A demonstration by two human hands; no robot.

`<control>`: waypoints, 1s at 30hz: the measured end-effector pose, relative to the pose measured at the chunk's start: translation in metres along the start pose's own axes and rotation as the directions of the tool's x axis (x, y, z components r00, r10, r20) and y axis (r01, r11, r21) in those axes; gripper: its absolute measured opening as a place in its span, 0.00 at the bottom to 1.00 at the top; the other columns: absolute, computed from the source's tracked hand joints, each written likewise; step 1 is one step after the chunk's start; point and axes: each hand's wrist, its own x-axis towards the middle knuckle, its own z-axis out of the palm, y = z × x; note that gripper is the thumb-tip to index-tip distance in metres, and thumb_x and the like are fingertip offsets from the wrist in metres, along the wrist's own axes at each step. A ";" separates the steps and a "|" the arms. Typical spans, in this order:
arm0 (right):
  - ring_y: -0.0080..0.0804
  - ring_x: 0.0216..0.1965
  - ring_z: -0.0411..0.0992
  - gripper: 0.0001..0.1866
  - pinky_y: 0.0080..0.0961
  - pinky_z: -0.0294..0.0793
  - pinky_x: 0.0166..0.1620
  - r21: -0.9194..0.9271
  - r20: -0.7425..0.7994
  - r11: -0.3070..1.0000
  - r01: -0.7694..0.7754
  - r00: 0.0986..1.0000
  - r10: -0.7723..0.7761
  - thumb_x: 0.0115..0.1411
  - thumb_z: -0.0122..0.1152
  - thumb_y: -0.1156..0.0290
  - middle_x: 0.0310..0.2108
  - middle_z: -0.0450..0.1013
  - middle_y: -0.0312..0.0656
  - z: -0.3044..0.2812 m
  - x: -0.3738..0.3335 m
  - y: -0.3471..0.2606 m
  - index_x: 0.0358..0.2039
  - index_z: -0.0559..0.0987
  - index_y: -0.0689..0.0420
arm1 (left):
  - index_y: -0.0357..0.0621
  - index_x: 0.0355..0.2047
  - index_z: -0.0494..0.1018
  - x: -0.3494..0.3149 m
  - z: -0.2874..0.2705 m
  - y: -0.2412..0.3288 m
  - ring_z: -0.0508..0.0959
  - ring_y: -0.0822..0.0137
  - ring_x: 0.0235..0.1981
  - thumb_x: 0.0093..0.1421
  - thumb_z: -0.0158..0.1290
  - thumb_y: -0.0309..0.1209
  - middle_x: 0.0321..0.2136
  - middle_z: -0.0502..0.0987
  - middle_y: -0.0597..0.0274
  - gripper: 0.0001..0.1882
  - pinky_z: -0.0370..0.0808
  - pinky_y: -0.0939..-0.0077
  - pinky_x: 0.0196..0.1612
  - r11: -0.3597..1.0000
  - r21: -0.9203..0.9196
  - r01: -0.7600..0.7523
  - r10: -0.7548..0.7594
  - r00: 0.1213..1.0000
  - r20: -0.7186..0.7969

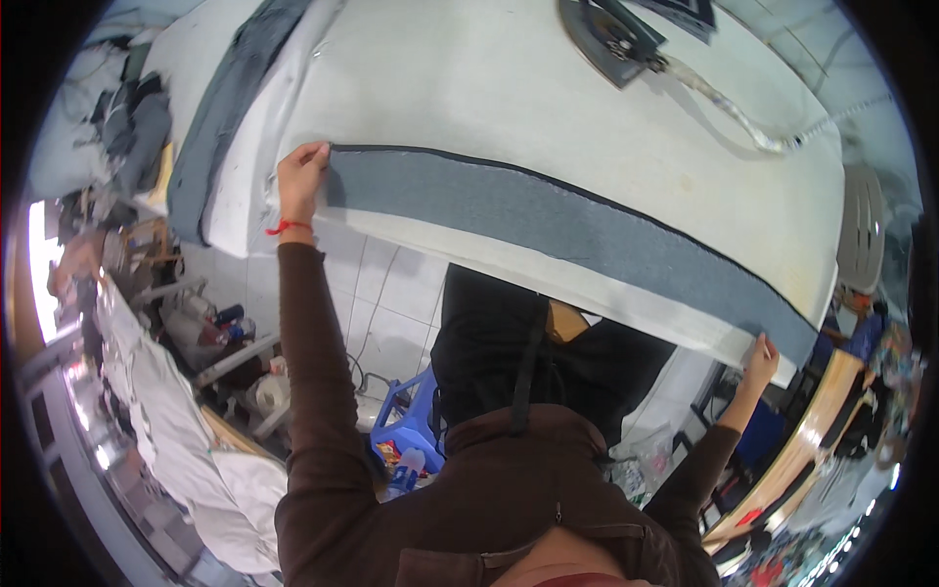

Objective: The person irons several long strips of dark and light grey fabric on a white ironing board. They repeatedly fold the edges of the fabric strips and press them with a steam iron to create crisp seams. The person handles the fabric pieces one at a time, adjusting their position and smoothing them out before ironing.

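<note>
Grey cloth strip (548, 220) lies lengthwise along the near side of the white surface (450, 88), spread out flat, with a narrow dark edging (509, 167) running along its far long side. The left hand (299, 181) is at the strip's left end, over the near part of the surface; its fingers (315, 152) are closed together in a pinch on the far corner of the cloth. The right hand (760, 364) is at the other end, by the near right corner of the surface, and its fingers (766, 344) look nearly closed on the strip's near edge, though how firmly they grip cannot be told. Judging by how things lie, the cloth is already opened to its full length and appears fairly smooth between the two hands; a few loose threads show on it. The iron (614, 44) rests toward the far right of the surface, well apart from the strip, its hose (729, 115) trailing to the right, so no pressing is under way; whether any has been done or is left cannot be judged. A long piece of dark grey cloth (230, 117) lies along the left side of the surface, and a blue stool (406, 421) stands on the floor in front of the surface's near edge.
</note>
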 end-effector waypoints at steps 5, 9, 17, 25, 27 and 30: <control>0.49 0.47 0.82 0.17 0.45 0.80 0.55 -0.452 -0.162 0.776 0.440 0.815 -0.556 0.71 0.74 0.64 0.47 0.86 0.50 0.044 -0.079 -0.081 0.52 0.87 0.62 | 0.43 0.53 0.88 -0.049 0.014 0.025 0.87 0.51 0.45 0.70 0.67 0.36 0.46 0.89 0.53 0.15 0.81 0.62 0.50 0.665 0.589 -0.460 0.602 0.796 -0.059; 0.47 0.47 0.82 0.08 0.43 0.80 0.55 -0.244 -0.045 0.637 0.731 0.647 -0.761 0.71 0.73 0.69 0.45 0.86 0.47 0.127 -0.157 -0.193 0.47 0.89 0.58 | 0.51 0.54 0.87 -0.075 0.005 0.000 0.85 0.48 0.52 0.70 0.66 0.41 0.52 0.87 0.53 0.16 0.76 0.46 0.59 0.472 0.851 -0.231 0.580 0.808 -0.102; 0.40 0.42 0.78 0.09 0.38 0.73 0.47 0.356 0.148 0.264 0.897 0.225 -0.963 0.59 0.79 0.75 0.39 0.81 0.38 0.255 -0.286 -0.337 0.40 0.89 0.55 | 0.42 0.41 0.86 -0.181 0.195 0.069 0.83 0.49 0.45 0.62 0.69 0.22 0.40 0.84 0.55 0.07 0.81 0.56 0.48 0.667 0.302 -0.682 0.670 0.725 0.159; 0.34 0.39 0.76 0.07 0.35 0.72 0.43 0.359 0.220 0.138 0.923 0.059 -0.974 0.60 0.75 0.74 0.37 0.78 0.33 0.309 -0.294 -0.365 0.39 0.88 0.54 | 0.40 0.45 0.87 -0.174 0.222 0.054 0.84 0.53 0.44 0.61 0.71 0.21 0.43 0.85 0.56 0.12 0.82 0.61 0.46 0.639 0.288 -0.713 0.702 0.694 0.160; 0.33 0.39 0.76 0.07 0.34 0.73 0.43 0.365 0.227 0.084 0.927 -0.002 -0.974 0.59 0.73 0.74 0.36 0.77 0.34 0.313 -0.292 -0.370 0.39 0.88 0.54 | 0.40 0.45 0.87 -0.165 0.215 0.051 0.83 0.55 0.44 0.60 0.71 0.21 0.43 0.84 0.57 0.13 0.82 0.62 0.45 0.582 0.270 -0.767 0.746 0.636 0.198; 0.33 0.39 0.77 0.09 0.31 0.75 0.43 0.346 0.237 -0.035 0.938 -0.124 -0.964 0.58 0.71 0.74 0.37 0.76 0.35 0.315 -0.284 -0.376 0.40 0.87 0.55 | 0.39 0.45 0.87 -0.152 0.204 0.054 0.83 0.56 0.44 0.58 0.70 0.20 0.43 0.84 0.58 0.14 0.82 0.62 0.46 0.407 0.285 -0.868 0.789 0.491 0.370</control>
